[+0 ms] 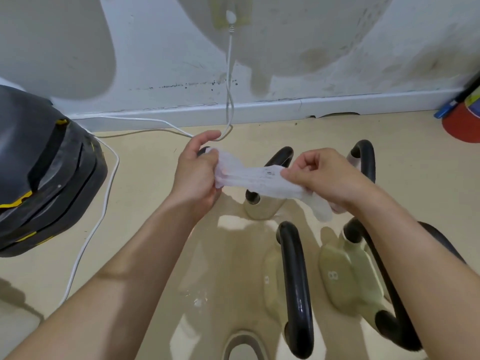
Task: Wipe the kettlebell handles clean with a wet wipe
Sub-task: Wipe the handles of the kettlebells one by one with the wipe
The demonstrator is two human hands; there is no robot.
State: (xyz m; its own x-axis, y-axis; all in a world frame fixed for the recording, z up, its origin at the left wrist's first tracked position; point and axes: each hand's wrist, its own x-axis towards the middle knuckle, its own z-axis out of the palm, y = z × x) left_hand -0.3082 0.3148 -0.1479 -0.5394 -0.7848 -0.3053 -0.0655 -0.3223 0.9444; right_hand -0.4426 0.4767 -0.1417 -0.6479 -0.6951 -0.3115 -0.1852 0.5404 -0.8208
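A white wet wipe [255, 181] with dark smudges is stretched between both hands above the floor. My left hand [197, 172] grips its left end, and my right hand [322, 175] pinches its right end, with a tail of wipe hanging below. Several pale green kettlebells with black handles stand on the floor beneath. One black handle [294, 284] lies near the bottom centre, a second handle [279, 158] arches behind the wipe, and a third handle [366, 159] rises at the right. Their bodies are partly hidden by my arms.
A dark grey and yellow machine [44, 178] sits at the left. A white cable [104, 203] runs from the wall along the floor. A red object [465, 123] stands at the far right by the white skirting board [259, 107].
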